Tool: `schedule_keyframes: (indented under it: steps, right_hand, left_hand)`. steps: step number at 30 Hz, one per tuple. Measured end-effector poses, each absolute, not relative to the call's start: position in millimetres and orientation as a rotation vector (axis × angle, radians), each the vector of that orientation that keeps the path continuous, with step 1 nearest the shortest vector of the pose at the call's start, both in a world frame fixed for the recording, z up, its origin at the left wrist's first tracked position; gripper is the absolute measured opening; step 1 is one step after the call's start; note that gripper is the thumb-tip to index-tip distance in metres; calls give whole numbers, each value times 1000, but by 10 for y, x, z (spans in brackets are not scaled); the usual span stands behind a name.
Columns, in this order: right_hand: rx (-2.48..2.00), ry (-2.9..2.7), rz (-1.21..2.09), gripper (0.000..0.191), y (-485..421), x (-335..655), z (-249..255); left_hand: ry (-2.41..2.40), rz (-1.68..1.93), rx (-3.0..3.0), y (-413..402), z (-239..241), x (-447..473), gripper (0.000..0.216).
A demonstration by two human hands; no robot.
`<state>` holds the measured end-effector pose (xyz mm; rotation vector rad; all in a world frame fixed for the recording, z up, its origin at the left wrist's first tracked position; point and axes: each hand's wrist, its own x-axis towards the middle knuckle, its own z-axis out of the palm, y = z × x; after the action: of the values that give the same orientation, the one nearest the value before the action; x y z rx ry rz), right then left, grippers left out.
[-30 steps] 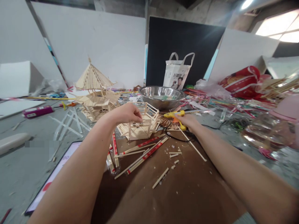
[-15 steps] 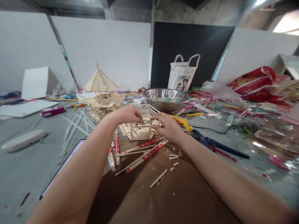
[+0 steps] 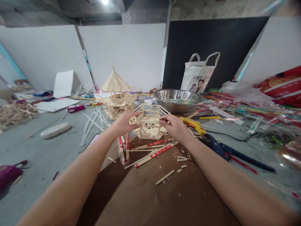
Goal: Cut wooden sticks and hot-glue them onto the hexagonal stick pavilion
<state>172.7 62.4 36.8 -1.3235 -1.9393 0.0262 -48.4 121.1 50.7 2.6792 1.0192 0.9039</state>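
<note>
Openwork frame of thin wooden sticks (image 3: 150, 120), many-sided, with posts and rails around a slatted floor; upright at the centre of the frame, by the far edge of a brown board (image 3: 141, 197); left hand (image 3: 124, 122) at its left side, thumb and forefinger parted with a gap between them, contact with the sticks not certain; right hand (image 3: 174, 126) at its right side, a ring on one finger, fingertips narrowly set beside a right-hand post, whether closed on it cannot be told; chopsticks in red-printed sleeves (image 3: 162, 151), lying slantwise on the board just below the frame, loose sticks among them; short stick offcut (image 3: 165, 177), lower centre, crumbs and smaller bits above it; yellow glue gun (image 3: 194, 124), right of centre, just beyond the right hand; pliers with dark blue handles (image 3: 245, 158), right, partly behind the right forearm; stick-built pagoda model (image 3: 116, 83) with a pointed roof, left of centre, behind the left hand; stainless steel bowl (image 3: 178, 108), beyond the wooden frame to the right; white carrier bag (image 3: 196, 77) with two handles, upper right, behind the bowl; white oblong case (image 3: 55, 130), middle left; red printed packaging (image 3: 283, 89), far right edge
</note>
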Motion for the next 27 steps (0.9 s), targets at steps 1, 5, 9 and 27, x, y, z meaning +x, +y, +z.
schedule_keyframes:
  steps: [1,5,9,27]
  right_hand:
    - [-1320,-1929,34,19,622,1726,365]
    - [-1318,-1908,71,18,616,1723,361]
    - [-1311,-1908,92,18,619,1727,358]
    - [-1315,-1935,147,17,627,1735,375]
  left_hand:
    - [1005,937,2690,1211,467,-474,45]
    - [970,1099,2726,1222,366,-386,36]
    - [911,1149,2772,1232,326,-330,26]
    - [975,1101,2831,1259,328,-337,27]
